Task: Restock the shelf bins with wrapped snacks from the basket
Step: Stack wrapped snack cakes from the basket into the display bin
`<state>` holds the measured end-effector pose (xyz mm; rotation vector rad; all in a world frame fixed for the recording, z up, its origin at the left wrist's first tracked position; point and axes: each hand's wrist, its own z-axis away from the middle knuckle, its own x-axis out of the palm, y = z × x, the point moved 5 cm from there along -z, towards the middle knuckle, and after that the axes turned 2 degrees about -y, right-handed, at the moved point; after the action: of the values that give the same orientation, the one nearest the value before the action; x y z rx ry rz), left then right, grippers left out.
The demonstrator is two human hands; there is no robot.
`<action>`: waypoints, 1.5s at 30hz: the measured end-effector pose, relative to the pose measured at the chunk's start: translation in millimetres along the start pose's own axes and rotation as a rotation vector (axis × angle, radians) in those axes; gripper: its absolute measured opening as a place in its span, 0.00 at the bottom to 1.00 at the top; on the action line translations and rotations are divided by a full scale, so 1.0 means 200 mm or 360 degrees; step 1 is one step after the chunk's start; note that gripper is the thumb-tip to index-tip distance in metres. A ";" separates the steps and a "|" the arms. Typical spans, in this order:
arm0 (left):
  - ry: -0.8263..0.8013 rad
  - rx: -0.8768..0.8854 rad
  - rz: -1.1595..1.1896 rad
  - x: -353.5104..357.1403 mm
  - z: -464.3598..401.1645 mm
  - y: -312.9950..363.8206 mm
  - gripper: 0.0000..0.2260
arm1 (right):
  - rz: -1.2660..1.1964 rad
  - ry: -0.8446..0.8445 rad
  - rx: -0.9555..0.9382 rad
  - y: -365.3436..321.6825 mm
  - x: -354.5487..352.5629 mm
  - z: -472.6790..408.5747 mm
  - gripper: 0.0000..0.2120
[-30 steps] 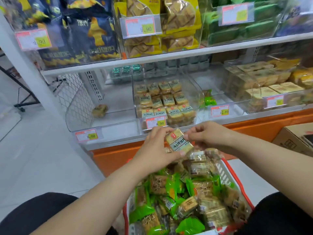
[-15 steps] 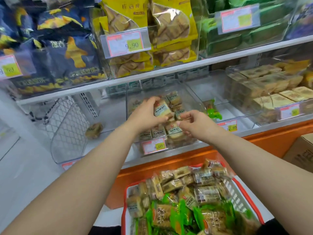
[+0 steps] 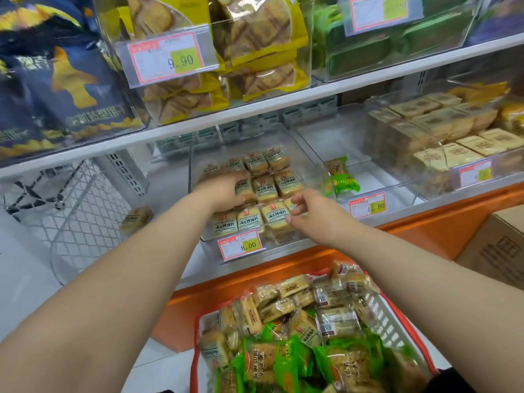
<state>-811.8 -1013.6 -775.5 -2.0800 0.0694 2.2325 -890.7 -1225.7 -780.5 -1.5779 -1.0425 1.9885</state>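
Snacks in tan wrappers [image 3: 256, 219] are sitting in the clear bin tagged 8.00 [image 3: 241, 245]; left hand [image 3: 224, 191] is gripping one there, right hand [image 3: 313, 212] is hanging loosely curled, empty, above the basket [image 3: 397, 327].

Both arms outstretched, left hand [image 3: 224, 191] grip curled, right hand [image 3: 312, 212] — fingers loosely bent

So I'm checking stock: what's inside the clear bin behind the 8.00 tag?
Rows of beige wrapped snacks fill the clear bin. The left hand covers some at left; lower layers are hidden.
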 end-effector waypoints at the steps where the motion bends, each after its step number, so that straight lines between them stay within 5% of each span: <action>1: -0.0017 -0.0002 -0.0049 0.00 0.01 0.01 0.29 | 0.0045 -0.0014 -0.0011 0.00 0.00 0.01 0.21; 8: -0.0238 -0.0178 -0.0221 0.05 0.03 0.04 0.30 | 0.0217 -0.0048 -0.0088 -0.02 -0.01 0.06 0.22; 15: -0.0274 -0.0211 -0.0011 -0.02 0.12 0.11 0.31 | 0.0227 -0.0021 -0.0172 -0.03 -0.04 0.13 0.22; 25: 0.0467 0.0126 0.0467 0.06 0.81 0.50 0.13 | 0.0360 -0.0258 -0.0087 0.14 0.00 0.35 0.11; 35: -0.0319 0.0110 0.0613 0.77 1.28 0.83 0.16 | 0.1027 -0.0784 0.0127 0.49 0.29 0.78 0.13; 39: -0.0693 -0.0008 0.0417 1.00 1.38 0.84 0.26 | 0.1013 -0.0902 0.0176 0.51 0.41 0.89 0.15; 45: -0.0688 -0.0035 0.0374 1.04 1.41 0.82 0.15 | 0.0997 -0.0972 0.0205 0.51 0.50 0.94 0.14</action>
<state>-1122.3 -1142.2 -966.5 -1.6221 0.2710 2.7798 -1083.1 -1280.0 -905.8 -1.3548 -0.6090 3.0202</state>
